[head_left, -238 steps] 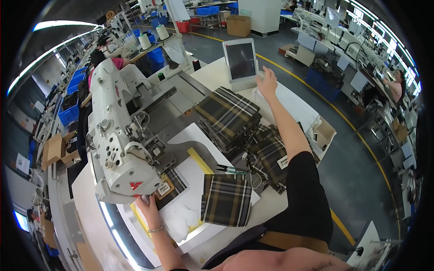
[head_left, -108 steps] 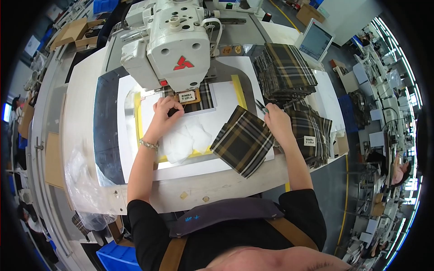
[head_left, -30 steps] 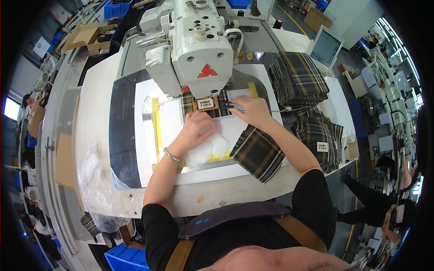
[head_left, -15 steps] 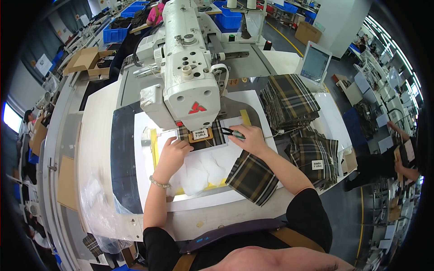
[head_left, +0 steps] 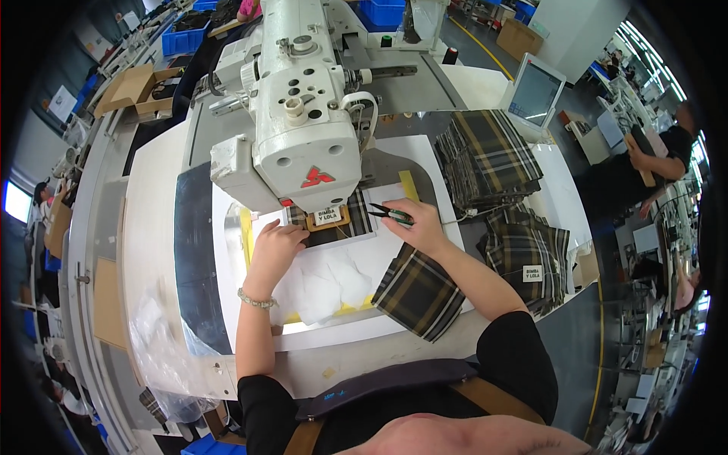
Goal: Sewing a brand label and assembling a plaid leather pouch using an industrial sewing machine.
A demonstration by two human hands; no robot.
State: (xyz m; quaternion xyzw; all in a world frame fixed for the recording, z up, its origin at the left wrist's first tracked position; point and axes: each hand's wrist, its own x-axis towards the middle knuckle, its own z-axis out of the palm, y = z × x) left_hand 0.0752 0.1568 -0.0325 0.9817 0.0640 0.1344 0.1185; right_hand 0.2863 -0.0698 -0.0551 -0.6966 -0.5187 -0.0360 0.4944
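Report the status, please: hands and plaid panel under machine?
Right hand: holding snips. Left hand: by plaid panel, contact unclear. Sewing head hides panel's far part.

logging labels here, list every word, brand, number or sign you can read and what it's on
White label on plaid cloth under the sewing machine: dark lettering, not copied here.
Second white label on the loose plaid pile: dark lettering, not copied.
Red emblem on the sewing machine: no letters.
Blue mark on the dark apron: too small to read.
Monitor screen: too small to read.
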